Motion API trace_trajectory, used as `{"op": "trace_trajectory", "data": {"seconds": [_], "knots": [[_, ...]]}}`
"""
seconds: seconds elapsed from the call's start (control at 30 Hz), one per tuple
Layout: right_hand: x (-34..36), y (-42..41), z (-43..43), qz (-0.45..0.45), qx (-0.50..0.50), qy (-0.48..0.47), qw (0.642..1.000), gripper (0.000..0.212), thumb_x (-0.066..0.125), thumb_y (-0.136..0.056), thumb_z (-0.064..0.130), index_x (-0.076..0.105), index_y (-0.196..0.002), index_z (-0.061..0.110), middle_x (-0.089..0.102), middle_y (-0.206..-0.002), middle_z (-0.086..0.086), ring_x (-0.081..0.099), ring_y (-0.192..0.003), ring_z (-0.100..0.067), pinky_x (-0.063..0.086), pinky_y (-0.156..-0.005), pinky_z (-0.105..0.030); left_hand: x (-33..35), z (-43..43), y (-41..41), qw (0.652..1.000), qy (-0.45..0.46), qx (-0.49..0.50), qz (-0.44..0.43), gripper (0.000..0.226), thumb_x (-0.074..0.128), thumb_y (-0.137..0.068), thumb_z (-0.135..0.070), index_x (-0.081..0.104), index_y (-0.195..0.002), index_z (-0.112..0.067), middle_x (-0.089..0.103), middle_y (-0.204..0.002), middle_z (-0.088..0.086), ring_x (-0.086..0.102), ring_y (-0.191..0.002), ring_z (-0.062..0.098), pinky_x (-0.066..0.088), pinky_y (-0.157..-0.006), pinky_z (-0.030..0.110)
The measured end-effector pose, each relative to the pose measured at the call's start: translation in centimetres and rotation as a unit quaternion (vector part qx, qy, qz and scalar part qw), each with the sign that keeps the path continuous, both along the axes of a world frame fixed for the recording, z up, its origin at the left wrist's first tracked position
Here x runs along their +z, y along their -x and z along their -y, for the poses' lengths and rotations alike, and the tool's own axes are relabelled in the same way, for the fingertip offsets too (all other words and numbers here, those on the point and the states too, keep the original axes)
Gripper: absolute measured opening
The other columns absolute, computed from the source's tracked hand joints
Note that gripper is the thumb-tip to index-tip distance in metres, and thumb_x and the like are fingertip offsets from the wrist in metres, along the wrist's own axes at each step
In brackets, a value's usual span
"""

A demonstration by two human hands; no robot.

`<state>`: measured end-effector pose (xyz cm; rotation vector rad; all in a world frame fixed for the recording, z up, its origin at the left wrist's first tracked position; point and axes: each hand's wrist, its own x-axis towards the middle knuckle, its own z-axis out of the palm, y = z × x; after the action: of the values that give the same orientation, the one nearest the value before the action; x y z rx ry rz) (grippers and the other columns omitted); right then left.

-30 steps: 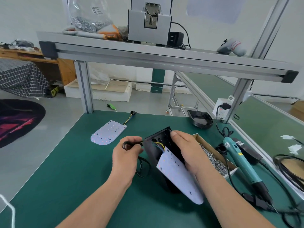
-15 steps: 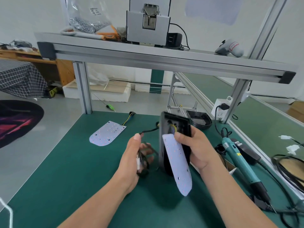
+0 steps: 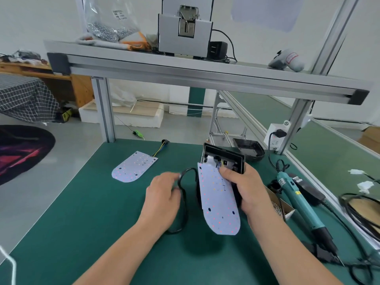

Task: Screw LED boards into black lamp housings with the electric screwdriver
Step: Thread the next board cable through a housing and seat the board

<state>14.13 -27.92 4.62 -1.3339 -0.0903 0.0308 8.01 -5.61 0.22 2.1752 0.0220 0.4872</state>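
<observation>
My right hand [image 3: 244, 190] grips a black lamp housing [image 3: 226, 159] held above the green mat, its open side facing me. A white LED board [image 3: 219, 202] hangs out over the housing's front, with my right thumb pressing its top edge. My left hand [image 3: 162, 198] holds the housing's black cable [image 3: 184, 202], which loops down to the mat. A second LED board [image 3: 134, 167] with coloured wires lies flat on the mat at the left. The teal electric screwdriver [image 3: 302, 204] lies on the mat to the right, untouched.
A cardboard box of screws [image 3: 280, 208] sits just right of my right hand. Another black housing [image 3: 251, 149] rests at the back by a power socket [image 3: 274, 136]. Black cords [image 3: 357, 214] lie at the right. An aluminium shelf [image 3: 205, 77] spans overhead.
The housing has been turned from on edge to upright with its open side toward me, and the board now lies over its front. My left hand has slid down along the cable.
</observation>
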Motion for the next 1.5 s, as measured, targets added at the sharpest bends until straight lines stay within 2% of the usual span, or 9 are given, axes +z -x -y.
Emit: {"op": "trace_trajectory", "data": {"seconds": [0.1,0.2,0.4,0.67,0.83,0.97,1.1,1.33,1.5], "knots": [[-0.5,0.1,-0.7,0.005,-0.002,0.038,0.999,0.026,0.076,-0.089,-0.005,0.071,-0.113,0.003,0.079,-0.103,-0.016,0.075,-0.086,-0.029,0.061,-0.076,-0.043,0.8,-0.2,0.7,0.969,0.244,-0.034,0.021,0.036,0.045,-0.092,-0.017,0.068,-0.108,-0.04,0.07,-0.117,-0.016,0.059,-0.115,0.006,0.045,-0.1,0.028],[-0.9,0.2,-1.1,0.006,-0.03,0.067,0.997,0.033,0.08,-0.087,-0.002,0.068,-0.116,0.006,0.08,-0.107,-0.011,0.075,-0.091,-0.026,0.061,-0.081,-0.043,1.0,-0.5,1.2,0.943,0.31,-0.116,0.026,0.038,0.046,-0.096,-0.051,0.068,-0.108,-0.023,0.068,-0.109,-0.004,0.06,-0.111,0.014,0.046,-0.105,0.037],[-1.4,0.3,-1.5,0.025,-0.051,0.096,0.994,0.035,0.078,-0.088,-0.004,0.066,-0.119,0.009,0.08,-0.106,-0.007,0.076,-0.089,-0.02,0.059,-0.072,-0.03,1.1,0.1,1.6,0.956,0.242,-0.163,0.008,0.042,0.074,-0.077,-0.061,0.058,-0.111,-0.044,0.056,-0.123,-0.015,0.058,-0.121,0.012,0.044,-0.107,0.029],[-1.1,0.1,-1.1,0.039,-0.095,0.092,0.99,0.029,0.076,-0.091,0.0,0.067,-0.117,0.008,0.079,-0.107,-0.008,0.073,-0.089,-0.019,0.06,-0.08,-0.039,1.2,0.4,1.6,0.984,0.121,-0.128,-0.003,0.036,0.078,-0.078,-0.06,0.067,-0.086,-0.027,0.049,-0.112,-0.014,0.057,-0.102,0.016,0.05,-0.091,0.032],[-0.8,0.0,-1.2,0.04,-0.127,0.116,0.984,0.021,0.062,-0.105,0.041,0.066,-0.108,0.021,0.077,-0.1,0.011,0.071,-0.095,-0.008,0.054,-0.082,-0.032,0.6,0.7,1.0,0.979,0.164,-0.121,-0.024,0.024,0.077,-0.094,-0.014,0.067,-0.075,-0.024,0.054,-0.116,-0.017,0.059,-0.097,0.009,0.047,-0.083,0.02],[-0.6,0.7,-2.2,0.029,-0.107,0.136,0.984,0.032,0.05,-0.102,0.064,0.061,-0.1,0.034,0.065,-0.085,0.045,0.057,-0.083,0.028,0.038,-0.079,-0.018,0.7,0.2,0.7,0.957,0.262,-0.108,-0.054,0.016,0.075,-0.095,-0.027,0.072,-0.08,-0.021,0.061,-0.122,-0.018,0.061,-0.111,0.0,0.045,-0.094,0.02],[-0.7,1.5,-2.9,0.036,-0.079,0.143,0.986,0.06,0.045,-0.09,0.086,0.062,-0.105,0.031,0.07,-0.093,0.032,0.064,-0.095,0.015,0.045,-0.085,-0.024,0.6,0.9,0.8,0.934,0.339,-0.1,-0.059,0.022,0.071,-0.084,-0.039,0.077,-0.083,-0.018,0.07,-0.127,-0.005,0.064,-0.123,0.017,0.045,-0.114,0.042],[-0.4,1.9,-3.1,0.089,-0.011,0.144,0.986,0.078,0.068,-0.073,0.085,0.06,-0.125,0.027,0.075,-0.111,0.021,0.07,-0.103,0.005,0.053,-0.075,-0.011,0.4,1.8,1.0,0.937,0.344,-0.06,-0.023,0.02,0.064,-0.09,-0.045,0.07,-0.088,-0.027,0.074,-0.098,-0.009,0.067,-0.092,0.012,0.052,-0.091,0.036],[-0.8,1.3,-2.8,0.089,0.048,0.124,0.987,0.067,0.093,-0.074,0.027,0.056,-0.13,0.021,0.077,-0.121,0.003,0.075,-0.11,-0.02,0.06,-0.082,-0.029,0.2,1.7,1.1,0.953,0.3,-0.042,-0.007,0.013,0.065,-0.104,-0.033,0.064,-0.092,-0.031,0.061,-0.08,-0.001,0.048,-0.07,0.006,0.042,-0.071,0.026]]}}
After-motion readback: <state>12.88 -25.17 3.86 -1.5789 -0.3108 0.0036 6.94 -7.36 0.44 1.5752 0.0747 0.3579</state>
